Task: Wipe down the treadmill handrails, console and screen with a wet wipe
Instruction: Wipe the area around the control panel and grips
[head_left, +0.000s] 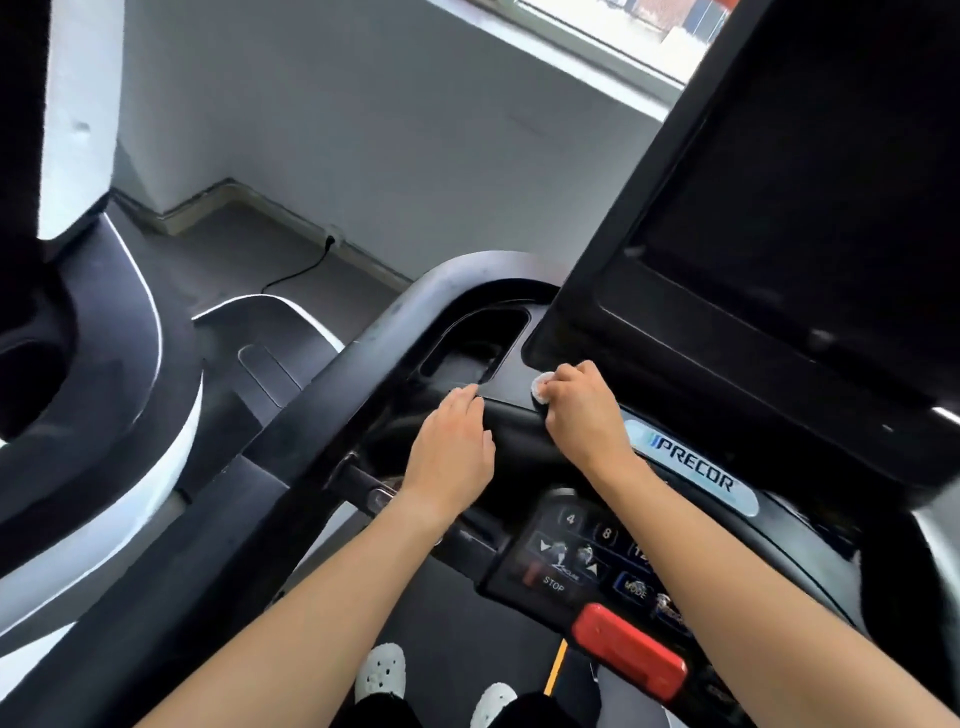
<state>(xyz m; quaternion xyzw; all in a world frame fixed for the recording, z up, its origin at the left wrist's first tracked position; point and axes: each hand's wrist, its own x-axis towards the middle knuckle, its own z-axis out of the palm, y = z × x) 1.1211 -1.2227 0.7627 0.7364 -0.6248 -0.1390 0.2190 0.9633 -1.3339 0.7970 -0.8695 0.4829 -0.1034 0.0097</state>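
Crumpled wipe (540, 392) (white) on glossy console (511, 371).

My forearms (291, 623) run bare from wrist to the bottom of the view, and my left hand (451, 447) and right hand (584, 408) are bare too. On my feet are white clogs (381, 670) dotted with round holes (only the toe ends show). Over them sits black cloth (389, 717), possibly trouser legs, cut off by the frame's edge.
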